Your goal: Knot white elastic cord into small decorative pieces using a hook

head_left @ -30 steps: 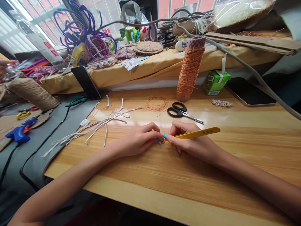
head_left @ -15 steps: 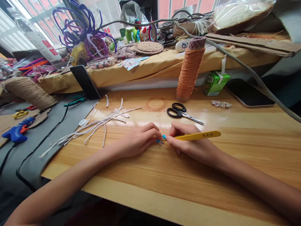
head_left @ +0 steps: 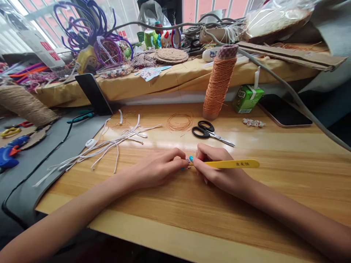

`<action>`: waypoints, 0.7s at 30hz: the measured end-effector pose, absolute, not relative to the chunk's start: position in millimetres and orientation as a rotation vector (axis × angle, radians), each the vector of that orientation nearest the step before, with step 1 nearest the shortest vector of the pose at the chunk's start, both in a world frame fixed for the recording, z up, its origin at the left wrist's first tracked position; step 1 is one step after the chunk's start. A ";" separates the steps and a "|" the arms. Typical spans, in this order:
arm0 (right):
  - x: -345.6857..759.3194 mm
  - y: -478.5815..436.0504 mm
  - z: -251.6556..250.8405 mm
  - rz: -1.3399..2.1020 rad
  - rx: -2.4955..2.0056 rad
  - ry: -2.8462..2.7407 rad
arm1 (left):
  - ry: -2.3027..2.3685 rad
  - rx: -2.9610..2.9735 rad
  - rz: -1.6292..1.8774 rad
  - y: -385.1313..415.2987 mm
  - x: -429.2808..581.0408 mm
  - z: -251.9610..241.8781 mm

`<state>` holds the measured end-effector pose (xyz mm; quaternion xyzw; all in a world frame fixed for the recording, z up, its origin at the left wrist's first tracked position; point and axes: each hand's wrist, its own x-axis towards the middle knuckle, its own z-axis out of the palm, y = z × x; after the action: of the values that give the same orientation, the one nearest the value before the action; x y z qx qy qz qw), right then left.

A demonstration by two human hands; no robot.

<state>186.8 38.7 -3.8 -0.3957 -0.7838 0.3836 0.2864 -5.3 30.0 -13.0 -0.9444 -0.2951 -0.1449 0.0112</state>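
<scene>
My right hand [head_left: 216, 162] is closed around yellow tweezers [head_left: 241, 164], which lie nearly level with the tips pointing left. Those tips meet a small whitish knotted piece [head_left: 188, 159], pinched in the fingers of my left hand [head_left: 161, 166]. Most of this piece is hidden by the fingertips. Just beyond my hands lie black-handled scissors [head_left: 212, 134] and a loose coil of thin orange cord [head_left: 180, 121]. White cords [head_left: 109, 146] are spread in a bundle to the left of my left hand.
An orange cord spool [head_left: 220, 86] stands at the back beside a green drink carton [head_left: 248, 98] and a phone [head_left: 285, 110]. A small white braided piece [head_left: 253, 123] lies before them. Another phone [head_left: 93, 94] leans at left. A grey cable [head_left: 276, 76] crosses the right side.
My fingers have shifted slightly at the small piece, and more of it shows. The tweezers lie a little flatter. The whole view has moved slightly, so most things appear further left.
</scene>
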 end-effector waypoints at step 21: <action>184.8 35.0 -8.6 0.754 -1.038 -2.110 | -1.019 -2.910 -0.212 30.3 9.2 -9.1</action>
<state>184.8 35.0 -8.6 -0.3967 -0.8068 0.2882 0.3297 9.2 30.3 -9.1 -0.9413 -0.3296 -0.0684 0.0258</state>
